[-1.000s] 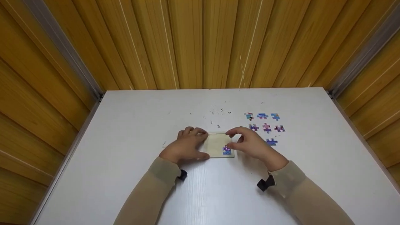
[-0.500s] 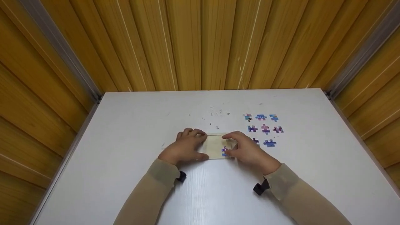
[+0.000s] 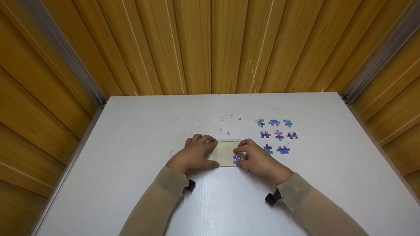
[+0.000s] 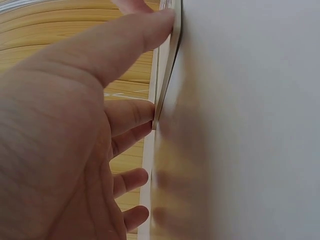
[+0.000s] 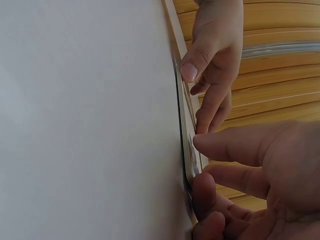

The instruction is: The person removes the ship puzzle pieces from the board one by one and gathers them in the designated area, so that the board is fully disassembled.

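Note:
A small pale wooden puzzle board lies on the white table. My left hand holds its left end, thumb at the near edge and index finger at the far edge. A purple-and-blue jigsaw piece sits in the board's near right corner. Thumb and index finger of my right hand are on either side of this piece, pinching it. In the right wrist view, other fingers of that hand curl beside the board's edge. The left wrist view shows the left thumb against the board's rim.
Several loose jigsaw pieces lie in rows right of the board. Small dark marks dot the table beyond it. Yellow wood-look walls enclose the back and sides. A black wrist strap piece hangs below the right cuff.
My right hand has shifted slightly left and nearer; its index finger has come from the board's far edge down to the piece. The left hand has stayed on the board.

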Tool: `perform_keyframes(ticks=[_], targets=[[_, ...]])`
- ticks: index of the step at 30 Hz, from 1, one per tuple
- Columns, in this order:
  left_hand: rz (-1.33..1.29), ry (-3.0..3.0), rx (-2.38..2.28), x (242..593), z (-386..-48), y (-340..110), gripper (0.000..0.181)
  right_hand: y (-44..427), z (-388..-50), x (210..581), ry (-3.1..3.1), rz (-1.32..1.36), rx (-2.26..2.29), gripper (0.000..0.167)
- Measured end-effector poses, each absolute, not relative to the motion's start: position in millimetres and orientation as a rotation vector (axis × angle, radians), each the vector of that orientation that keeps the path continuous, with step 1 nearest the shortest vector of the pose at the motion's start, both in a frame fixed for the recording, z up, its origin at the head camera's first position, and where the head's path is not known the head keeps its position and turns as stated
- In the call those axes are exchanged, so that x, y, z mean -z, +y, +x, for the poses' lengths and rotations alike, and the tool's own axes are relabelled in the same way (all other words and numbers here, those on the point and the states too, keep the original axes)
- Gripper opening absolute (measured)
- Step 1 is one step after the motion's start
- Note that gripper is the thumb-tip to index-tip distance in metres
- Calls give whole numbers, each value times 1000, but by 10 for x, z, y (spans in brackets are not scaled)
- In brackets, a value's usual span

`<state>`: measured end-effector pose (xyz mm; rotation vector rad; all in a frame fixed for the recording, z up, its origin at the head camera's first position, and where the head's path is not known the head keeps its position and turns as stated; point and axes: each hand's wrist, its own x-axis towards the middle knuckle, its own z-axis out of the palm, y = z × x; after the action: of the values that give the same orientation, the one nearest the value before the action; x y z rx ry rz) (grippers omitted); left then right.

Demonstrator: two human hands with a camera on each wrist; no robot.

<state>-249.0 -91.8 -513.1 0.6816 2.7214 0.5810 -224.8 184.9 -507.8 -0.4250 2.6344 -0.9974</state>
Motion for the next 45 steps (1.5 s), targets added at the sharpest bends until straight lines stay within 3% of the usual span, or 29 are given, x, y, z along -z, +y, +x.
perform_keyframes(ticks=[15,45], targets=[[704,2728,-584,5152,-2508,-924,88,1828,-2206,5093,2651,-421,968,26],[688,2734,-557,5160,-2500,-913,90,1847,-2229,5097,2680,-502,917,22]])
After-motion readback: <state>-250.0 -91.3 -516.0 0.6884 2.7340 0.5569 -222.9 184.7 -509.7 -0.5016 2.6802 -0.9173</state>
